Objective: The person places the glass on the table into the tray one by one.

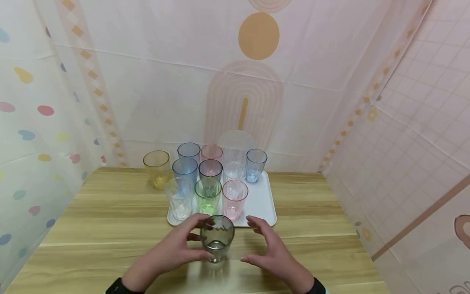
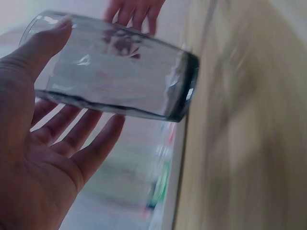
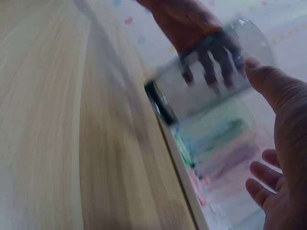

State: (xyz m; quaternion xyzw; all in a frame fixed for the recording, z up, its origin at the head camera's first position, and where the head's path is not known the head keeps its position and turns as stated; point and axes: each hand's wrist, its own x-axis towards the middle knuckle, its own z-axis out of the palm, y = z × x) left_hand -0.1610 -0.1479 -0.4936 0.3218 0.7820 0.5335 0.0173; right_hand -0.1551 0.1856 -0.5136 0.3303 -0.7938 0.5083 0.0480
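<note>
A smoky grey, clear plastic tumbler stands upright on the pale wooden surface, just in front of the white rectangular tray; the left hand curls around its left side, thumb at the rim and fingers at the wall as the left wrist view shows, so its grip looks closed on the tumbler, though lightly, likely to steady it; the right hand sits just beside the tumbler's right side with fingers spread and relaxed, apart from the wall and holding nothing, an open grip placed as if to guard or receive. On the tray stand other clear tumblers packed in rows, among them a green one, a pink one, a colourless one and a pale blue one at the back right; the bare front right of the tray may be why the grey tumbler waits nearby. A yellow tumbler stands off the tray, on the surface just left of it. Both wrist views are blurred.
</note>
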